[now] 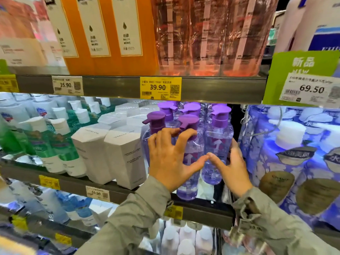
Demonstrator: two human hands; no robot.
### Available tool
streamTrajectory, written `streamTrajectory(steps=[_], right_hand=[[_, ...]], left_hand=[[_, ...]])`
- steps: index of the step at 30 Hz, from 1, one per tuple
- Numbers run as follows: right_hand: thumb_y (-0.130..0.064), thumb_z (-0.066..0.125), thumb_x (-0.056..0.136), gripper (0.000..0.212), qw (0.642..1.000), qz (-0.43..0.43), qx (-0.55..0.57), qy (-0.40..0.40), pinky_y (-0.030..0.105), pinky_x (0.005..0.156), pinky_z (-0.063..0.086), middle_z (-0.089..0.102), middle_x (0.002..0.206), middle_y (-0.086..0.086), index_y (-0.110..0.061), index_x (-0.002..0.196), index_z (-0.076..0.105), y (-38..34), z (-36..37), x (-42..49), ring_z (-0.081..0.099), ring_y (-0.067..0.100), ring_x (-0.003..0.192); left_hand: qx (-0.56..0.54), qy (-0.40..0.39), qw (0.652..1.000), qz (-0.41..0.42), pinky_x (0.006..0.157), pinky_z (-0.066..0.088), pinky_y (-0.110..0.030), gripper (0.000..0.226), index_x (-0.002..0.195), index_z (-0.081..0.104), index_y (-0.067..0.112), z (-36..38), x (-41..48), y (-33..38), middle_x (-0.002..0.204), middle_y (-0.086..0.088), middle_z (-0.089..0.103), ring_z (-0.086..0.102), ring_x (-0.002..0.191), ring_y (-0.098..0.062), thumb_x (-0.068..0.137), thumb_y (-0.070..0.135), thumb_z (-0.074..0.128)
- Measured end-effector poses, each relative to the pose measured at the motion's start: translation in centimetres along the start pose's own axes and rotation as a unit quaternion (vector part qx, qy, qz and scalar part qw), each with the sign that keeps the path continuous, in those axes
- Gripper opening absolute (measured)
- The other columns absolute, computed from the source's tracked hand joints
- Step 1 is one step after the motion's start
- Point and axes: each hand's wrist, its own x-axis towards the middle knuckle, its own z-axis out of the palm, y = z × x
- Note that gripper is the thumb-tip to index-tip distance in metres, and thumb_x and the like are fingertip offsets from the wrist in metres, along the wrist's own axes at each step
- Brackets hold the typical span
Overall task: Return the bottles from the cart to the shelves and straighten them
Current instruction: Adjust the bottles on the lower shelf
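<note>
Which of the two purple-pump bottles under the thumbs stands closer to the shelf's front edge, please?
The middle bottle, behind the left hand's thumb: its base nearly reaches the shelf edge, while the right bottle at the right hand sits further back.

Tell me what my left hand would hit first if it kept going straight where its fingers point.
The left hand would meet the front purple-pump bottle at once; its fingertips seem to rest on the bottle's shoulder, though depth is unclear.
</note>
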Motion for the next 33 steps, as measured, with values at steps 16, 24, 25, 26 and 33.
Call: streamTrajectory(steps=[16, 24, 25, 26, 33], right_hand=[[-0.049, 0.063, 0.077, 0.075, 1.000, -0.021, 0.004, -0.021, 0.040, 0.109, 0.038, 0.041, 0.144, -0.009, -0.035, 0.143, 0.029, -1.4, -0.6, -3.8, 0.041, 0.008, 0.131], [-0.048, 0.064, 0.077, 0.074, 0.999, -0.031, 0.008, -0.024, 0.042, 0.106, 0.041, 0.044, 0.140, -0.008, -0.035, 0.142, 0.030, -1.5, -0.9, -5.2, 0.045, 0.011, 0.128], [-0.049, 0.064, 0.077, 0.074, 0.999, -0.030, 0.006, -0.025, 0.042, 0.106, 0.041, 0.044, 0.140, -0.008, -0.035, 0.142, 0.030, -1.5, -0.9, -5.3, 0.045, 0.010, 0.128], [-0.049, 0.064, 0.077, 0.075, 0.999, -0.029, 0.005, -0.026, 0.042, 0.106, 0.041, 0.044, 0.140, -0.009, -0.035, 0.142, 0.029, -1.5, -1.0, -5.4, 0.045, 0.010, 0.128], [-0.049, 0.064, 0.076, 0.071, 0.999, -0.028, -0.005, -0.021, 0.039, 0.105, 0.041, 0.047, 0.135, -0.011, -0.039, 0.138, 0.031, -1.6, -1.2, -6.0, 0.046, 0.009, 0.126]], left_hand=[[-0.009, -0.052, 0.999, 0.006, 0.086, 0.027, -0.033, 0.061, 0.119, 0.041, 0.034, -0.7, 0.2, -0.2, 0.101, -0.005, 0.050, 0.044, 0.097, -0.020, 0.073, 0.071, 0.053], [0.031, -0.103, 0.990, 0.089, 0.088, 0.023, -0.035, 0.065, 0.125, 0.042, 0.037, -1.5, 0.1, -1.6, 0.108, -0.005, 0.038, 0.037, 0.107, -0.022, 0.070, 0.069, 0.055], [0.036, -0.105, 0.989, 0.093, 0.088, 0.023, -0.036, 0.065, 0.124, 0.042, 0.037, -1.4, 0.1, -1.7, 0.109, -0.006, 0.038, 0.036, 0.107, -0.023, 0.069, 0.068, 0.057], [0.037, -0.105, 0.989, 0.095, 0.088, 0.023, -0.036, 0.066, 0.124, 0.043, 0.037, -1.4, 0.1, -1.7, 0.109, -0.008, 0.040, 0.036, 0.107, -0.024, 0.067, 0.067, 0.060], [-0.003, -0.111, 0.990, 0.083, 0.091, 0.028, -0.041, 0.071, 0.117, 0.044, 0.036, -1.2, 0.4, -1.6, 0.109, -0.016, 0.055, 0.035, 0.110, -0.025, 0.057, 0.053, 0.078]])
